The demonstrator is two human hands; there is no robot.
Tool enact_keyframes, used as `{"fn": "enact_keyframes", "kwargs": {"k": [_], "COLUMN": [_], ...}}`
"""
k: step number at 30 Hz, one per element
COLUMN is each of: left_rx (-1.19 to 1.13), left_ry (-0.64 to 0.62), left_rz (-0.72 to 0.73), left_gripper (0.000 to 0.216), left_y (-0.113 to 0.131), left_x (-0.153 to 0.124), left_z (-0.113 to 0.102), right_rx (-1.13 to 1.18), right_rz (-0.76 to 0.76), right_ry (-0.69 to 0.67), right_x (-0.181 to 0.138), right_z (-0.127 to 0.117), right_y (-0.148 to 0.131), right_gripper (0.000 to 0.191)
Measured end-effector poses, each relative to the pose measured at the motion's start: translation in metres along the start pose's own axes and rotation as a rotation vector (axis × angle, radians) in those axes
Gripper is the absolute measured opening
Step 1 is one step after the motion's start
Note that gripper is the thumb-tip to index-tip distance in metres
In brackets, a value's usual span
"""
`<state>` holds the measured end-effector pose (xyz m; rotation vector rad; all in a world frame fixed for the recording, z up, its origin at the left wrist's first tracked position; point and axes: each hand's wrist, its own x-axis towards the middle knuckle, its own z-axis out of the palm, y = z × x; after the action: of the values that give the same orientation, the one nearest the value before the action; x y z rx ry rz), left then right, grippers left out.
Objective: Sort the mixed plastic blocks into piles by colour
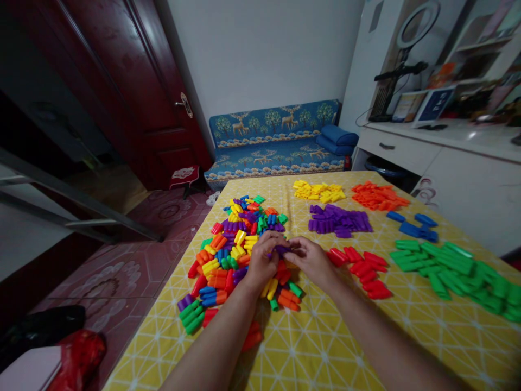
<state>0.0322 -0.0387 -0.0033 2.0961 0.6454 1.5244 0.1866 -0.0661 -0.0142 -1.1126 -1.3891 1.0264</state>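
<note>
My left hand (264, 262) and my right hand (312, 260) meet above a mixed heap of coloured plastic blocks (232, 250) on a yellow patterned tablecloth (317, 347). Both hands have their fingers curled, and together they pinch a purple block (281, 250) held between them. Sorted piles lie to the right: red blocks (364, 267), purple blocks (337, 220), yellow blocks (319, 191), orange blocks (378, 196), blue blocks (415, 225) and green blocks (451, 269).
The table's left edge drops to a red tiled floor (134, 271). A blue patterned sofa (277, 141) stands beyond the table, a dark red door (150, 92) at the left, and white cabinets (456, 174) with a ring light (415, 27) at the right.
</note>
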Motion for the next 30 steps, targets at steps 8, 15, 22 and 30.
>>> {"fn": "enact_keyframes", "kwargs": {"k": [8,15,22,30], "left_rx": [0.126,0.175,0.214,0.205], "left_ry": [0.093,0.141,0.192,0.258], "left_rz": [-0.038,-0.082,-0.111,-0.151], "left_gripper": [0.04,0.039,0.039,0.032], "left_y": [-0.003,-0.003,-0.005,-0.004], "left_x": [0.0,0.0,0.0,0.002], "left_z": [-0.005,-0.006,-0.008,-0.009], "right_rx": [-0.925,-1.286,-0.842,-0.934], "right_rz": [-0.168,-0.092,-0.075,0.058], "right_ry": [0.283,0.255,-0.053,-0.382], "right_x": [0.072,0.09,0.021,-0.041], "right_z": [-0.058,-0.083,-0.039,0.003], "right_y": [-0.015,-0.014,-0.016,-0.037], "right_gripper": [0.023,0.021,0.032,0.101]}}
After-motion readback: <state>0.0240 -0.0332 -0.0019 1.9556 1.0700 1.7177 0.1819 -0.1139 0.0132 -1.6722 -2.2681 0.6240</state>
